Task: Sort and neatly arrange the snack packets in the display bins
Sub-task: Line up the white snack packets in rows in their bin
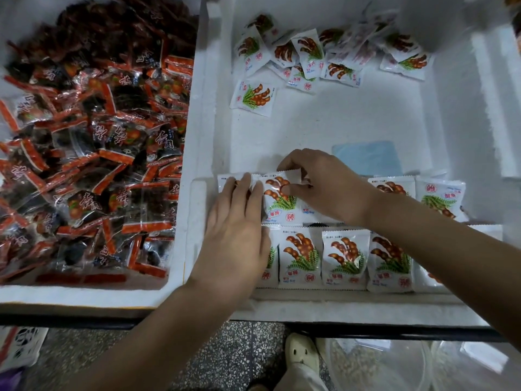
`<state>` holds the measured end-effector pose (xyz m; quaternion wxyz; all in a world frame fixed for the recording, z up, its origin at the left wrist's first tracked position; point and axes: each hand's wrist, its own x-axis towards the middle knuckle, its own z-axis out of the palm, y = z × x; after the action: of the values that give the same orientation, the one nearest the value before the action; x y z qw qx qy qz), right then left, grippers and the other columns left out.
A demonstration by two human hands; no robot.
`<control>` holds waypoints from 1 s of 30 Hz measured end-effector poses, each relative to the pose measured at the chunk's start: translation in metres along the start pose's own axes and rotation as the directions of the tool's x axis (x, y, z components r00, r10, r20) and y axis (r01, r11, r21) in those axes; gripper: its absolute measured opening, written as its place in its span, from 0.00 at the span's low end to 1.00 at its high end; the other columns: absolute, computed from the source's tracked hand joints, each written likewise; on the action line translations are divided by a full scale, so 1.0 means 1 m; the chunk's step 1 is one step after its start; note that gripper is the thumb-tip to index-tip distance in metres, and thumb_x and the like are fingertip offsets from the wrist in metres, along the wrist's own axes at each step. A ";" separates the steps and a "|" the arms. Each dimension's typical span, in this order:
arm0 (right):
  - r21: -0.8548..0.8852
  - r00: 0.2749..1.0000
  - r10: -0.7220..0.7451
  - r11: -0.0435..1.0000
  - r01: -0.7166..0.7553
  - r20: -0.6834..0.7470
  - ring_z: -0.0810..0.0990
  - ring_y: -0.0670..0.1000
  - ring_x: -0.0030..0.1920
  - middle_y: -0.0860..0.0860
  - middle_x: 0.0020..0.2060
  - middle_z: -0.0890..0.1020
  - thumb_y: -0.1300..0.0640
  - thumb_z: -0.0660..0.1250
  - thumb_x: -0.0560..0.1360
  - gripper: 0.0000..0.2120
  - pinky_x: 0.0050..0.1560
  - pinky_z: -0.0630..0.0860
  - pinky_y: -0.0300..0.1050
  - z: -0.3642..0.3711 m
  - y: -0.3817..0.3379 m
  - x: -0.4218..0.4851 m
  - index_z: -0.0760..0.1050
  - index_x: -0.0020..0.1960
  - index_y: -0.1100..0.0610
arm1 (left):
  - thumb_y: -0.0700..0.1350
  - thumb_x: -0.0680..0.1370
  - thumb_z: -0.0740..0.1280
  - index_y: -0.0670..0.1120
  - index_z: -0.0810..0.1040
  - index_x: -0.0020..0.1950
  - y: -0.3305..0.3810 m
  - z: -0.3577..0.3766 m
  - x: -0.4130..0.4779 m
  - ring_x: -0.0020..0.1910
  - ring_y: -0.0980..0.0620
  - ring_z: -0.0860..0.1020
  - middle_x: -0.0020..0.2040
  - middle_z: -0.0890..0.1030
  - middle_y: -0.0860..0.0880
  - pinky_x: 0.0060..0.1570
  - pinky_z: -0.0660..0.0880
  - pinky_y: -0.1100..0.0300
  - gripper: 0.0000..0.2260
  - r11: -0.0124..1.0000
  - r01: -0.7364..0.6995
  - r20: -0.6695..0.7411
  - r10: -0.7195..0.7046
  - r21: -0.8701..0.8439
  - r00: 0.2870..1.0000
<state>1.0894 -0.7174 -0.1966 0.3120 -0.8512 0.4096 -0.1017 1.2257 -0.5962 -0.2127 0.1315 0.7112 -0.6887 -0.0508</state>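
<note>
— Snack packets (pixel 342 258), the white ones printed with brown pods: where do they sit in the white bin (pixel 282 131)?
— Two rows along its near wall, and a loose heap (pixel 310 55) by its far wall.
— What's hidden?
— The left hand (pixel 236 230) covers the rows' ends at the bin's near-left corner. The right forearm (pixel 423 230) crosses both rows. The bin's far-right corner is blurred.
— Fingers?
— The left ones are straight, pressed flat on packets. The right hand (pixel 324 184) is curled, thumb and fingertips pinching the top edge of one packet (pixel 277 201) in the farther row.
</note>
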 end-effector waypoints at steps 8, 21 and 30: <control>-0.105 0.995 -0.097 0.990 0.094 -0.030 0.74 0.51 0.57 0.52 0.59 0.75 0.54 0.65 0.77 0.18 0.54 0.71 0.43 -0.003 0.003 -0.007 0.69 0.66 0.55 | 0.42 0.75 0.66 0.40 0.68 0.71 0.002 -0.006 0.003 0.67 0.40 0.67 0.67 0.72 0.38 0.66 0.66 0.40 0.24 1.000 0.006 0.011 -0.006 -0.002 1.000; -0.233 0.972 0.043 0.967 -0.098 -0.229 0.64 0.57 0.69 0.57 0.69 0.66 0.59 0.62 0.79 0.25 0.66 0.61 0.46 -0.053 0.070 0.045 0.60 0.73 0.60 | 0.38 0.80 0.62 0.42 0.66 0.73 -0.009 -0.023 0.119 0.71 0.45 0.64 0.72 0.65 0.42 0.72 0.61 0.52 0.20 0.981 0.024 0.007 -0.023 -0.194 1.000; -0.396 0.978 0.066 0.907 -0.142 -0.200 0.46 0.61 0.76 0.59 0.76 0.47 0.52 0.63 0.78 0.40 0.75 0.46 0.52 -0.053 0.075 0.132 0.40 0.77 0.58 | 0.47 0.83 0.59 0.45 0.47 0.79 -0.020 0.011 0.205 0.78 0.46 0.45 0.80 0.44 0.44 0.75 0.47 0.54 0.30 0.973 0.229 0.230 -0.220 -0.014 0.948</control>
<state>1.1040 -0.8775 -0.2120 0.0935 -0.8615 0.4934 -0.0745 1.2521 -0.8009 -0.2058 0.0597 0.7717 -0.6125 -0.1604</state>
